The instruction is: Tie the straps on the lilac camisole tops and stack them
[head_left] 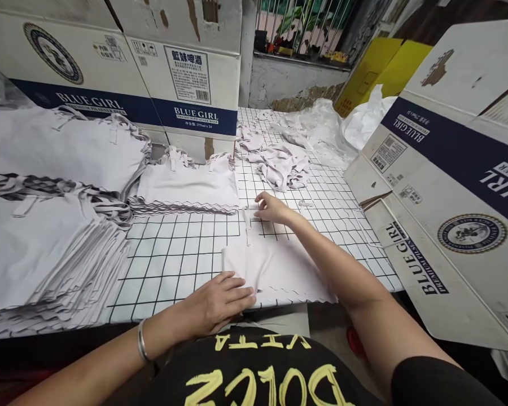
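Observation:
A pale lilac strappy top [279, 268] lies flat on the black-and-white grid table [173, 254] in front of me. My left hand [218, 301] rests flat on its near left corner, fingers stretched out. My right hand [271, 207] reaches to the far end of the garment, fingers curled at a thin strap [248, 223]; whether it pinches the strap is hard to see.
Tall stacks of the same tops [46, 225] fill the left side, a shorter stack [186, 186] behind. Loose tops [279, 160] and clear plastic [322, 127] lie at the back. Blue Girl cartons stand behind [186, 62] and lean at right [449, 186].

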Tool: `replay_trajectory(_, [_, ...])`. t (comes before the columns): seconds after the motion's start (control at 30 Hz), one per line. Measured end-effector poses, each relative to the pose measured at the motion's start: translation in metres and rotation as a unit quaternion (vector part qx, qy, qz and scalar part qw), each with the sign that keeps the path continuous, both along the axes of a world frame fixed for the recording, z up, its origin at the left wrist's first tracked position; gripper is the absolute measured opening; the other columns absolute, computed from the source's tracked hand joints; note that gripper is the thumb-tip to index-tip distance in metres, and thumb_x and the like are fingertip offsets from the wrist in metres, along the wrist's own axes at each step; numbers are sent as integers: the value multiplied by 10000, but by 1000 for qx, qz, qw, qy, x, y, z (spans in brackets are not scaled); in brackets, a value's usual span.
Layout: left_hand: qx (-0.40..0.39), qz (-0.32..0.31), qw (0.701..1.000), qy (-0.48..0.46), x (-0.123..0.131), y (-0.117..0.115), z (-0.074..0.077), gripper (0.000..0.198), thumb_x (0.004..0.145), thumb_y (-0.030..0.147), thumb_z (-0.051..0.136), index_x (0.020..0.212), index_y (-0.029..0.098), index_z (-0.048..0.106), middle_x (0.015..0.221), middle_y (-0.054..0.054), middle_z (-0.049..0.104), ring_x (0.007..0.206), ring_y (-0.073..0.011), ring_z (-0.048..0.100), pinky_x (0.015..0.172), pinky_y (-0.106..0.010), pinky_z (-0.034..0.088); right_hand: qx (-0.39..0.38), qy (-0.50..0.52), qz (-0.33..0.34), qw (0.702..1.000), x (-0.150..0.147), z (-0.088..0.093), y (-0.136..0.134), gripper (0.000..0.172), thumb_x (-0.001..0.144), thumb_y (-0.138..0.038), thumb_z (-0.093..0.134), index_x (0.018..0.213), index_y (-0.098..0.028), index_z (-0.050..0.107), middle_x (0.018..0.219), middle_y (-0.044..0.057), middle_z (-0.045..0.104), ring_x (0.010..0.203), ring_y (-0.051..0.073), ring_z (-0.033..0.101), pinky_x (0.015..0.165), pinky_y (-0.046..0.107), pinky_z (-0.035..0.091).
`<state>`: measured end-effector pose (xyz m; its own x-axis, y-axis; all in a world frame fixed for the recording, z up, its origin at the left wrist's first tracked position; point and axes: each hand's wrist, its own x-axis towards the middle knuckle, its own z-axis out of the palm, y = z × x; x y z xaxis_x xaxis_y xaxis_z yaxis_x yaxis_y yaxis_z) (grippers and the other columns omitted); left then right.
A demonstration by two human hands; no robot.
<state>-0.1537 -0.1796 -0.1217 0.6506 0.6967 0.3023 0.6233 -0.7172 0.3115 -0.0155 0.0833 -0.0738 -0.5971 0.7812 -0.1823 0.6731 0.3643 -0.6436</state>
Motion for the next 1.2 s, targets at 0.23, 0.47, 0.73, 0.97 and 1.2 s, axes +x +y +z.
replay_trajectory(0.23, [0, 39, 999, 10, -19, -13, -2, 404, 935, 307, 526, 1310, 158, 531, 1330, -122, 579, 1234, -272, 504, 1037, -474, 409, 68, 40, 188, 979, 142, -7, -106, 360, 796, -462, 669, 1122, -312, 636, 1287, 92, 557, 1213, 284, 485, 1009, 463, 388])
replay_trajectory(0.47, [24, -25, 999, -40, 49, 48, 23, 433, 958, 398, 462, 1307, 155, 542, 1343, -126, 569, 1318, -291, 436, 1131, -530, 262, 173, 70, -189, 964, 155, -17, -55, 336, 856, -528, 520, 842, -212, 635, 886, 73, 667, 837, 220, 607, 761, 363, 483])
replay_trajectory(0.73, [-74, -166, 981, 65, 135, 121, 5, 724, 928, 633, 299, 1482, 166, 304, 1542, -112, 294, 1446, -285, 198, 1164, -564, 98, 91, -46, -159, 982, 120, 5, 59, 150, 794, -327, 608, 873, -205, 647, 970, 64, 675, 850, 202, 593, 759, 344, 465])
replay_trajectory(0.97, [-100, -172, 978, 56, 134, 119, 6, 754, 910, 649, 328, 1487, 165, 296, 1541, -125, 293, 1443, -312, 197, 1153, -588, 92, 191, -105, 222, 950, 139, 9, 68, 128, 704, -173, 693, 776, -277, 712, 1360, -8, 522, 1315, 314, 320, 1074, 546, 197])
replay_trajectory(1.2, [-232, -110, 966, -26, 152, 155, 12, 783, 882, 636, 435, 1466, 124, 332, 1562, -175, 207, 1453, -352, 111, 1154, -590, 87, 57, -204, 130, 969, 119, 39, 72, 143, 620, -200, 710, 735, -233, 632, 654, 8, 604, 685, 197, 549, 636, 308, 386])
